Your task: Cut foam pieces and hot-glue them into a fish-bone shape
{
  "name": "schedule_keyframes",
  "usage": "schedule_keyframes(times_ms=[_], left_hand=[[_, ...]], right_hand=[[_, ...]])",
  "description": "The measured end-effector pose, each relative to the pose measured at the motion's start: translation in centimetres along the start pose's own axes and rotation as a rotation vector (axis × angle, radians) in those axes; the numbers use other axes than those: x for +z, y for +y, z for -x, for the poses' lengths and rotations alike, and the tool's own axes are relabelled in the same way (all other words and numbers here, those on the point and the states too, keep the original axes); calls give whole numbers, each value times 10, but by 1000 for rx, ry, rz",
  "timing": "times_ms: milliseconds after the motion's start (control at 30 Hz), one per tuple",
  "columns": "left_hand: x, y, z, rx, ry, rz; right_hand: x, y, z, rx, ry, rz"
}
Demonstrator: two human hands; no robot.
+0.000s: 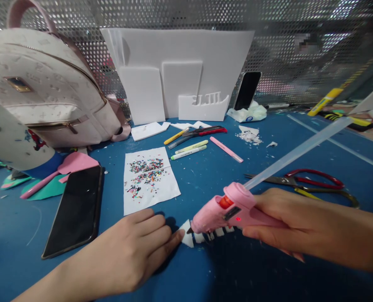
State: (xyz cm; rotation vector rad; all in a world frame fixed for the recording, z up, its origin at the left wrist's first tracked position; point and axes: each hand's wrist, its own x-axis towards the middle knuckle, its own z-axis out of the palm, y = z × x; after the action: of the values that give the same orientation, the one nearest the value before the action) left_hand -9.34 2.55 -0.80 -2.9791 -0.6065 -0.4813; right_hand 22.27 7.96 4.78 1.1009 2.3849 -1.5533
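Note:
A pink hot glue gun (209, 214) is gripped by my right hand (288, 222), its red light lit. From its back end a long translucent glue stick (295, 153) slants up to the right. The dark nozzle touches or hovers just over a small pointed white foam piece (188, 238); I cannot tell which. My left hand (136, 247) is curled on the table, its forefinger holding down the left edge of that piece. Other small white pieces (219, 232) lie in a row beneath the gun, partly hidden by it.
A white sheet with colourful bits (151, 201) lies ahead of my left hand, a phone (76, 209) left of it. Red-handled scissors (315, 184) are beyond my right hand. Pens (189, 152), a box cutter (192, 135), white boards (142, 92) and a backpack (57, 92) stand or lie farther back.

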Motion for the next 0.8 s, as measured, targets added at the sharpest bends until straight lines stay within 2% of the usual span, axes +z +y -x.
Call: schedule_keyframes(times_ms=[200, 400, 700, 800], left_hand=[[-1, 0, 0, 0, 13, 2], [-2, -1, -2, 1, 24, 12], [0, 0, 2, 3, 6, 0], [1, 0, 2, 2, -5, -5]], right_hand=[[5, -4, 2, -47, 96, 57], [4, -4, 6, 87, 100, 155], [-1, -3, 3, 89, 76, 106], [-1, -3, 4, 19, 116, 104]])
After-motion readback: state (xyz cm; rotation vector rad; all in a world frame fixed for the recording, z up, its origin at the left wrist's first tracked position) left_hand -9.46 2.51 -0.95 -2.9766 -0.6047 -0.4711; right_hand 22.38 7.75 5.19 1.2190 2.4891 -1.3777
